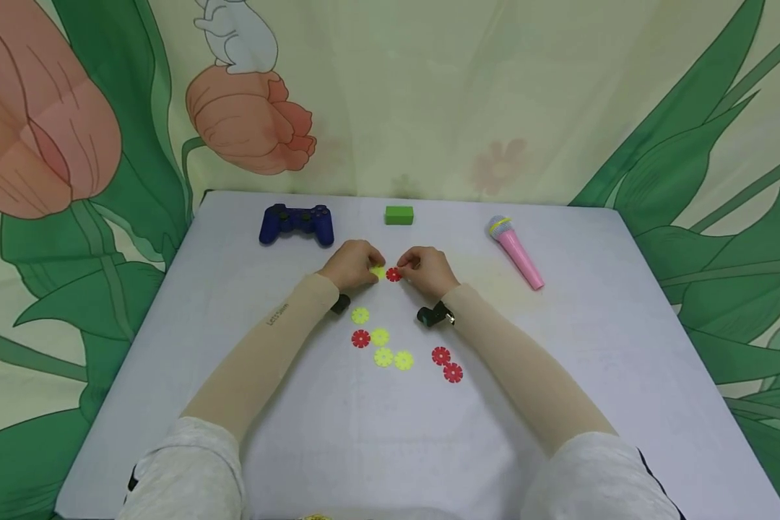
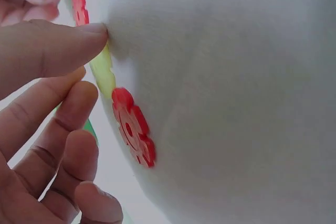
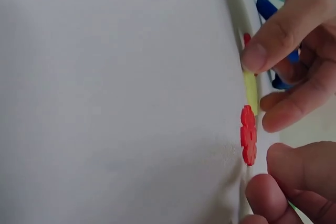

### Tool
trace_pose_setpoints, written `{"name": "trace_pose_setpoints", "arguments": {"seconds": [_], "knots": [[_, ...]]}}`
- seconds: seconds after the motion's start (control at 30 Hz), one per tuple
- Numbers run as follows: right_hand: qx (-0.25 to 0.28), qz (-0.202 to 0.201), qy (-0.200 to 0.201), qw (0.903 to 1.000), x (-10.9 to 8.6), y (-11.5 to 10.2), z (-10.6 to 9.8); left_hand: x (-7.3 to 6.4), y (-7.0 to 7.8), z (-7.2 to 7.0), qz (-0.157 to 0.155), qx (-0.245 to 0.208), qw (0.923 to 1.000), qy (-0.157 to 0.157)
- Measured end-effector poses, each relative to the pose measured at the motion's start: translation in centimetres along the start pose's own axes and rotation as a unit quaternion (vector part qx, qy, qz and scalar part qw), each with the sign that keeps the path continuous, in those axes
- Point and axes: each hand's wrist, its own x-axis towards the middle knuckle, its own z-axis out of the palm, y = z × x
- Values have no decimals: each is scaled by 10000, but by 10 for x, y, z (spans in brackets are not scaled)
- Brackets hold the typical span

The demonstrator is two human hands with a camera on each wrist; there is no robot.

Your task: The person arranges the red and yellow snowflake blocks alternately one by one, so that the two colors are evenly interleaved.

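Note:
My left hand (image 1: 354, 263) holds a yellow flower-shaped disc (image 1: 378, 272) by its edge, thumb and index finger at opposite sides. To the right lies a red flower-shaped disc (image 1: 393, 274), close against the yellow one. My right hand (image 1: 429, 269) has its bent fingertips right by that red disc; the right wrist view shows a small gap between them and the disc (image 3: 248, 135). Another red disc (image 2: 134, 127) sits at the yellow disc's other side in the left wrist view, hidden by the left hand in the head view.
Nearer me lie several loose yellow discs (image 1: 383, 357), one red disc (image 1: 360, 339) and two more red discs (image 1: 440, 355). Along the back of the white table (image 1: 624, 347) are a blue game controller (image 1: 297, 224), a green block (image 1: 399, 215) and a pink toy microphone (image 1: 518, 254).

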Motion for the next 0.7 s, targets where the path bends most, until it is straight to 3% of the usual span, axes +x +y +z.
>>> {"name": "trace_pose_setpoints", "arguments": {"seconds": [0.13, 0.43, 0.7], "knots": [[-10, -133, -179, 9998, -15, 7, -3, 0, 4, 2, 125, 75, 9998, -101], [-78, -682, -1063, 9920, -66, 21, -15, 5, 16, 6, 407, 209, 9982, -394], [-26, -1113, -1778, 9778, -107, 15, -11, 10, 23, 10, 437, 384, 9974, -421]]}}
